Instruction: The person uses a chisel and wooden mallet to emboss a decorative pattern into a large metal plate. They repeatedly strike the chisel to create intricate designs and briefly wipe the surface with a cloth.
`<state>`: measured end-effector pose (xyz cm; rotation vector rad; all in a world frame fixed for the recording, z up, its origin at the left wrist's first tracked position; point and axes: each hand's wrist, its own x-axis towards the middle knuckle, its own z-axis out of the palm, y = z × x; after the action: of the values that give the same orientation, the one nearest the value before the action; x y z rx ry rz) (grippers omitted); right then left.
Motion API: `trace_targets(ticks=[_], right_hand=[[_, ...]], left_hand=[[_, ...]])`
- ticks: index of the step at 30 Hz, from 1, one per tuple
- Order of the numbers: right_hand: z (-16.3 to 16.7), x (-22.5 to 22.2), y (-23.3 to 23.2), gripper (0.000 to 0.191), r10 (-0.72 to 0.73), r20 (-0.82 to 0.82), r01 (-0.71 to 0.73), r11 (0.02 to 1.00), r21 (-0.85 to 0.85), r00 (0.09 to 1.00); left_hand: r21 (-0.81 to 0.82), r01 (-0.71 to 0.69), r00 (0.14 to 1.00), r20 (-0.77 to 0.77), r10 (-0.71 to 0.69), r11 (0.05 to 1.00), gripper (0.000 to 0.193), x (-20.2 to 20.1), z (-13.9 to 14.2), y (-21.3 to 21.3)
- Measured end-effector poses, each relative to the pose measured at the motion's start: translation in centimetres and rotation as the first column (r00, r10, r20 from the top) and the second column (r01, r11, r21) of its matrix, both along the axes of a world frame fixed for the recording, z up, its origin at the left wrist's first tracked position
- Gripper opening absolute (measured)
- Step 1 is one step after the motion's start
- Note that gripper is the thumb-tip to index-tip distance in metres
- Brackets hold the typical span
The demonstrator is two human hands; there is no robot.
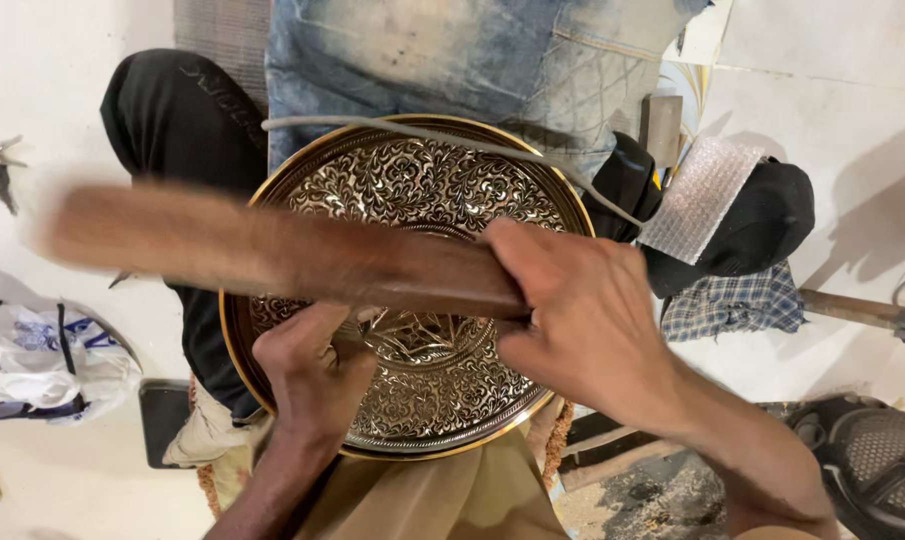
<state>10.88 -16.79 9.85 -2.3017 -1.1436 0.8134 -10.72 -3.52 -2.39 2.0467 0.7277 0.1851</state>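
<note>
While left hand (312, 365) pinches sth unclear on engraved tray (412, 190) – right hand (582, 320) grips wooden stick (272, 250)

Hands (317, 375) on engraved plate (412, 200); wooden bar (272, 250)

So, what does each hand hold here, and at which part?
The right hand grips a long wooden stick at its right end. The left hand rests on the engraved metal plate, near its centre; whether it holds anything cannot be told.

hands 2 (317, 375) | engraved plate 1 (412, 190) | wooden stick 1 (272, 250)
</note>
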Motion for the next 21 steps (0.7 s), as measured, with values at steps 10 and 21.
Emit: trace_targets(ticks=[10, 21], right_hand=[[0.5, 0.3, -0.5, 0.040, 0.048, 0.030, -0.047, 0.998, -0.036, 0.998], [-1.8, -2.7, -5.1, 0.044, -0.286, 0.001, 0.286, 0.958, -0.005, 0.958]], left_hand=[[0.126, -0.031, 0.997, 0.073, 0.021, 0.992, 0.040, 0.3, 1.1, -0.2], [0.036, -0.087, 0.976, 0.205, 0.078, 0.996, 0.038, 1.4, 3.0, 0.1]])
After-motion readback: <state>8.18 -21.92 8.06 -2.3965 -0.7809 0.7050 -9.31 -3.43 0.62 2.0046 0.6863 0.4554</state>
